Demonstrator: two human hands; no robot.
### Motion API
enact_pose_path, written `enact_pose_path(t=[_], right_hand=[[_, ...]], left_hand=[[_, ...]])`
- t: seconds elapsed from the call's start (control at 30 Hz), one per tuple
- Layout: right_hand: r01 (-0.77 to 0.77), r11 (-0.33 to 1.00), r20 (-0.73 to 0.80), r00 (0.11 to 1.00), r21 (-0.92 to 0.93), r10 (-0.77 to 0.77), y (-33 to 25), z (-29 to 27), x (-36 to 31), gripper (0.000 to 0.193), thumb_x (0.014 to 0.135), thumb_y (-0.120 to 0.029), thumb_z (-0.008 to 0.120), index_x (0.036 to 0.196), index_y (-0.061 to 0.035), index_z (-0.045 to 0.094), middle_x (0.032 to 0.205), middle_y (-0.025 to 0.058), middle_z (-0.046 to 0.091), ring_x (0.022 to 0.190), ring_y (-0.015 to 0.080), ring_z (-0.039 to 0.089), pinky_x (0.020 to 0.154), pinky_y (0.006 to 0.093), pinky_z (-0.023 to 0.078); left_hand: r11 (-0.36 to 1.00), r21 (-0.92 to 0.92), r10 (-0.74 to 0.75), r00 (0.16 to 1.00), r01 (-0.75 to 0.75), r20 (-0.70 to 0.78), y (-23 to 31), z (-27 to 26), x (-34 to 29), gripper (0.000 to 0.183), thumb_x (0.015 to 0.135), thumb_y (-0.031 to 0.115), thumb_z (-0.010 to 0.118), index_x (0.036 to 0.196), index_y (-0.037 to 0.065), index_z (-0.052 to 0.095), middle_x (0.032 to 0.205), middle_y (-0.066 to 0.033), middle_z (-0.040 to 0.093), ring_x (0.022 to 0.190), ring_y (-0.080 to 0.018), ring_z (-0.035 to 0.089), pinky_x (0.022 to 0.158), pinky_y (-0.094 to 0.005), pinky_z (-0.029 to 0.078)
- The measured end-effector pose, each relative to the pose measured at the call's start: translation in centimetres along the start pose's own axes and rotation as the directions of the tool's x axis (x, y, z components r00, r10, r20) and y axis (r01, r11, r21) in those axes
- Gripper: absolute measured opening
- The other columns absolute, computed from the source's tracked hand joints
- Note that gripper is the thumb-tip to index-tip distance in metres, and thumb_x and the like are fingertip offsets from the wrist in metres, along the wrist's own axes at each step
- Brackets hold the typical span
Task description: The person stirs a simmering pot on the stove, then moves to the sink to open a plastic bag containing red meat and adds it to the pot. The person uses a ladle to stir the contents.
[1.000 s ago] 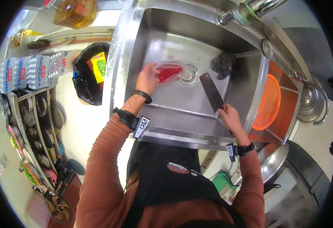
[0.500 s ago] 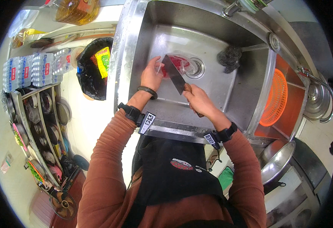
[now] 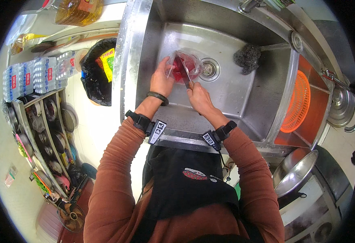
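Observation:
My left hand (image 3: 161,80) is closed on the near-left edge of a clear plastic bag (image 3: 195,65), held over the sink basin. Something red, perhaps raw meat, shows inside the bag. The fingers of my right hand (image 3: 201,98) wrap round the handle of a cleaver (image 3: 184,72). Its blade now stands nearly edge-on and lies across or against the bag; whether it has cut in I cannot tell. The steel sink (image 3: 226,95) surrounds both hands, with its drain (image 3: 210,69) just right of the bag.
A dark scouring pad (image 3: 247,59) lies at the basin's right side. Beyond the divider, an orange colander (image 3: 298,103) sits in the second compartment. Left of the sink stands a black-lined bin (image 3: 91,83); at lower right is a steel bowl (image 3: 295,174).
My right hand has moved slightly left and turned the cleaver, so its blade went from broad side up to nearly edge-on at the bag. The left hand has barely moved.

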State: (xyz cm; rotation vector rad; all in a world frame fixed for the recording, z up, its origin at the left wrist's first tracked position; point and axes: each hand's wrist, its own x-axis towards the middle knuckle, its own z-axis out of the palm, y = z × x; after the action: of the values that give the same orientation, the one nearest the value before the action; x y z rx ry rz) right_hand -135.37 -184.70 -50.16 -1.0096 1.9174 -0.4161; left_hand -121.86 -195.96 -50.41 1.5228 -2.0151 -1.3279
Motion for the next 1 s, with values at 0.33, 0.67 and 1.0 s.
enact_pose_path(t=[0.33, 0.67, 1.0], right_hand=[[-0.113, 0.993, 0.206, 0.972, -0.027, 0.116, -0.3, -2.0, -1.6, 0.03, 0.089, -0.018, 0.048, 0.096, 0.0105, 0.055, 0.077, 0.0292, 0.062, 0.071, 0.0443, 0.063, 0.07, 0.0503, 0.05], [-0.263, 0.965, 0.54, 0.81, -0.013, 0.228, -3.2, -7.4, -1.7, 0.024, 0.088, -0.018, 0.048, 0.089, 0.0049, 0.055, 0.054, 0.0134, 0.056, 0.047, 0.0253, 0.06, 0.048, 0.0399, 0.048], [-0.042, 0.987, 0.075, 0.996, -0.155, 0.055, -2.4, -5.8, -1.8, 0.034, 0.09, -0.022, 0.053, 0.103, 0.0096, 0.052, 0.093, 0.0337, 0.062, 0.092, 0.0492, 0.06, 0.083, 0.0529, 0.046]], left_hand=[[0.999, 0.002, -0.036, 0.999, 0.036, 0.004, 0.1, -0.2, 0.3, 0.076, 0.071, -0.012, 0.061, 0.141, 0.008, 0.041, 0.114, -0.0081, 0.068, 0.066, -0.0108, 0.057, 0.068, -0.0268, 0.051], [1.0, 0.019, -0.013, 1.0, 0.013, 0.002, -0.4, 0.1, 0.2, 0.075, 0.073, -0.011, 0.06, 0.142, 0.008, 0.039, 0.116, -0.0098, 0.067, 0.065, -0.0133, 0.06, 0.067, -0.028, 0.051], [0.999, -0.032, 0.015, 0.999, -0.016, -0.039, 0.0, -0.1, 0.2, 0.077, 0.073, -0.009, 0.058, 0.144, 0.01, 0.036, 0.117, -0.0143, 0.066, 0.07, -0.0189, 0.065, 0.069, -0.0318, 0.053]])
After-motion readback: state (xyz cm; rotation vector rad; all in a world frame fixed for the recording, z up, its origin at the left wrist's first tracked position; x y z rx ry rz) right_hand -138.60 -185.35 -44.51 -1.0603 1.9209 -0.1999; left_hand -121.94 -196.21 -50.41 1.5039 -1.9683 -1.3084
